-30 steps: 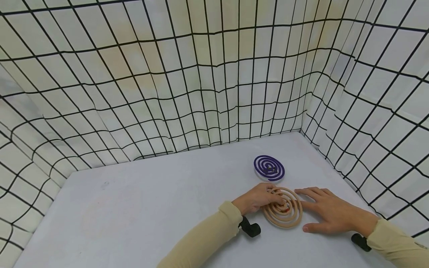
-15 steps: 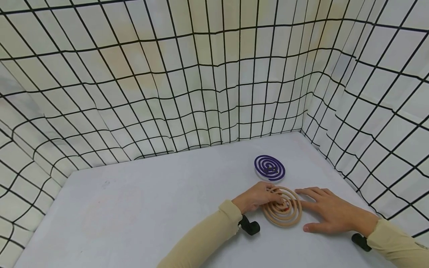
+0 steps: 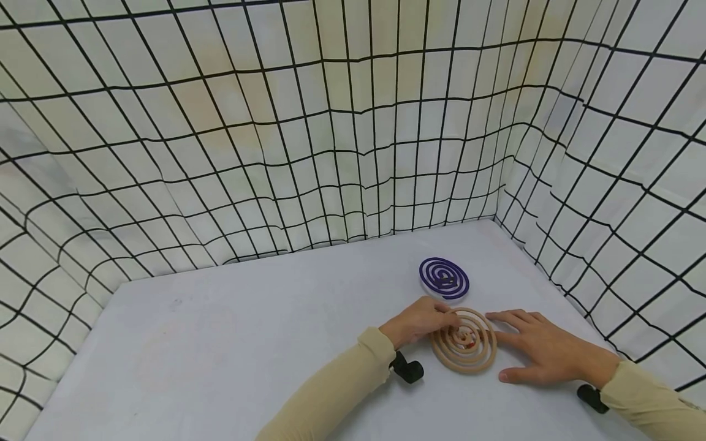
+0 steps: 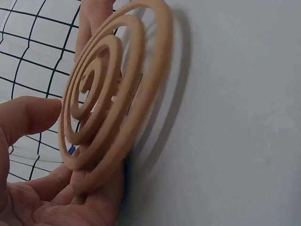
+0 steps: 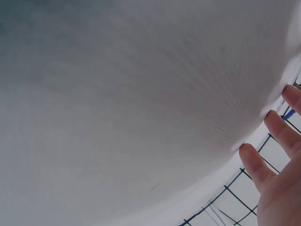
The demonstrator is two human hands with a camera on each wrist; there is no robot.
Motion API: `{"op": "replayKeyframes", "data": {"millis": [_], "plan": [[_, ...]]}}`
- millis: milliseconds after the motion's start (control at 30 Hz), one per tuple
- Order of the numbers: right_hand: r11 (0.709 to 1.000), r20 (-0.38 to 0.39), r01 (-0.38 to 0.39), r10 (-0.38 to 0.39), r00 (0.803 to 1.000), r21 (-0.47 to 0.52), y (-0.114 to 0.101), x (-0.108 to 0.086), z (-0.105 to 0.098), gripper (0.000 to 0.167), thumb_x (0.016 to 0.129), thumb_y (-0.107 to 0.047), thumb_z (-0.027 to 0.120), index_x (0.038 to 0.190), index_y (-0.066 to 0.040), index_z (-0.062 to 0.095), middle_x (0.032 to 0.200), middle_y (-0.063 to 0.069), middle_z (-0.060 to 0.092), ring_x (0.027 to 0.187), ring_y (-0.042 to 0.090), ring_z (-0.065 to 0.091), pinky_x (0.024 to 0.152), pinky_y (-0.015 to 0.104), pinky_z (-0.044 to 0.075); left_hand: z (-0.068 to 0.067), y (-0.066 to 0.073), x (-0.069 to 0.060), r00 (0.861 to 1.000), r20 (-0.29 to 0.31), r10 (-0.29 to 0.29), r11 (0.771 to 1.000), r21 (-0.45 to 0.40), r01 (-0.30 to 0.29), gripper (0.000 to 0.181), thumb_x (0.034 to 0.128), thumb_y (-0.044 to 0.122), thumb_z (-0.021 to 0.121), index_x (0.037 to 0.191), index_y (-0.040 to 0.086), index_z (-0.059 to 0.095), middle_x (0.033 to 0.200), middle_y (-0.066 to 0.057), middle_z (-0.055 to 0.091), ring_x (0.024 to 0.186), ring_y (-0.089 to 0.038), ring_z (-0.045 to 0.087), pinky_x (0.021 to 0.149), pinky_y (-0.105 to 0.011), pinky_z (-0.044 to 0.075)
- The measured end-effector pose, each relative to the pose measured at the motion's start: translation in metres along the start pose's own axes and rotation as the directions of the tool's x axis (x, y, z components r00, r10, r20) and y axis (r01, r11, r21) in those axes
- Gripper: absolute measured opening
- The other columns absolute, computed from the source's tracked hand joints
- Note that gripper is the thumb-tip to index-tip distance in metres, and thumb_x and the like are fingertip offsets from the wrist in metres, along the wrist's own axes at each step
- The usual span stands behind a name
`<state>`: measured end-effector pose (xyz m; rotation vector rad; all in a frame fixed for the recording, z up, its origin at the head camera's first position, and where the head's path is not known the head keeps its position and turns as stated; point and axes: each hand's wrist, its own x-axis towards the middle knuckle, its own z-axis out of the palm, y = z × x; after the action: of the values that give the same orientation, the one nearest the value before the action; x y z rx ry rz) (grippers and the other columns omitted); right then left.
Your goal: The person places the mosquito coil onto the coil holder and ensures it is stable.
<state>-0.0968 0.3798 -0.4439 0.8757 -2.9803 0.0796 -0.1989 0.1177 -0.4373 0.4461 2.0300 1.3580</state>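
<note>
A tan mosquito coil (image 3: 467, 361) is at my left hand (image 3: 421, 320) in the head view, with something small and red at its centre. In the left wrist view the coil (image 4: 136, 115) is seen at a slant, just off the white surface. Left fingers lie under its near rim, and the thumb is at its upper face; whether the thumb touches is hard to tell. My right hand (image 3: 543, 349) lies spread at the coil's right rim, a finger reaching its edge. In the right wrist view the right hand's (image 5: 282, 174) fingertips press the cloth.
A purple mosquito coil (image 3: 444, 277) lies farther back, with a small dark piece at its middle. White cloth covers the table (image 3: 248, 343). White walls with a black grid (image 3: 331, 122) stand behind and to the sides.
My left thumb has drawn back from the tan coil's centre toward its upper left rim. The right hand stays in place, and the head view has tilted slightly.
</note>
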Motion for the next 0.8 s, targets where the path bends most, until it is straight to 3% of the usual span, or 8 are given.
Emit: {"op": "replayKeyframes", "data": {"millis": [133, 267, 467, 667, 800], "plan": [[1.000, 0.000, 0.010, -0.010, 1.000, -0.006, 0.003, 0.001, 0.001, 0.073, 0.088, -0.078, 0.059, 0.147, -0.035, 0.057, 0.153, 0.003, 0.052, 0.135, 0.033, 0.053, 0.104, 0.061, 0.047, -0.007, -0.002, 0.001, 0.998, -0.014, 0.059, 0.996, 0.075, -0.058, 0.017, 0.0921, 0.022, 0.073, 0.094, 0.007, 0.080, 0.081, 0.004, 0.063, 0.077, -0.010, 0.049, 0.067, -0.023, 0.038], [1.000, 0.004, 0.013, -0.013, 1.000, -0.010, 0.006, 0.001, 0.003, 0.073, 0.087, -0.077, 0.060, 0.147, -0.035, 0.057, 0.152, 0.002, 0.053, 0.135, 0.032, 0.053, 0.102, 0.060, 0.048, -0.013, -0.004, 0.002, 0.996, -0.031, 0.083, 0.992, 0.096, -0.080, 0.018, 0.0928, 0.023, 0.072, 0.092, 0.007, 0.080, 0.079, 0.004, 0.066, 0.074, -0.009, 0.052, 0.067, -0.021, 0.042], [0.999, -0.014, 0.024, -0.025, 1.000, -0.026, 0.012, 0.000, 0.005, 0.072, 0.087, -0.077, 0.061, 0.146, -0.035, 0.058, 0.151, 0.002, 0.053, 0.133, 0.030, 0.054, 0.101, 0.058, 0.049, -0.022, -0.003, 0.001, 0.996, -0.069, 0.058, 0.997, 0.044, -0.056, 0.020, 0.0910, 0.019, 0.072, 0.099, 0.003, 0.079, 0.088, -0.002, 0.076, 0.077, -0.007, 0.065, 0.075, -0.019, 0.055], [1.000, -0.045, 0.004, -0.005, 0.999, -0.020, 0.020, -0.005, 0.011, 0.073, 0.085, -0.076, 0.065, 0.146, -0.036, 0.058, 0.151, 0.003, 0.055, 0.133, 0.029, 0.055, 0.100, 0.056, 0.050, -0.041, -0.002, -0.006, 0.995, -0.095, 0.014, 0.991, 0.130, -0.002, 0.025, 0.0939, 0.025, 0.071, 0.108, 0.006, 0.078, 0.093, -0.004, 0.078, 0.081, -0.009, 0.068, 0.076, -0.020, 0.053], [1.000, -0.068, -0.013, 0.012, 0.998, -0.012, 0.024, -0.012, 0.015, 0.071, 0.084, -0.074, 0.068, 0.144, -0.036, 0.059, 0.150, 0.005, 0.055, 0.131, 0.029, 0.056, 0.098, 0.056, 0.051, -0.059, -0.008, -0.016, 0.991, -0.127, 0.037, 0.983, 0.183, -0.013, 0.027, 0.0953, 0.028, 0.070, 0.111, 0.008, 0.077, 0.095, -0.002, 0.078, 0.085, -0.011, 0.068, 0.078, -0.024, 0.054]]}}
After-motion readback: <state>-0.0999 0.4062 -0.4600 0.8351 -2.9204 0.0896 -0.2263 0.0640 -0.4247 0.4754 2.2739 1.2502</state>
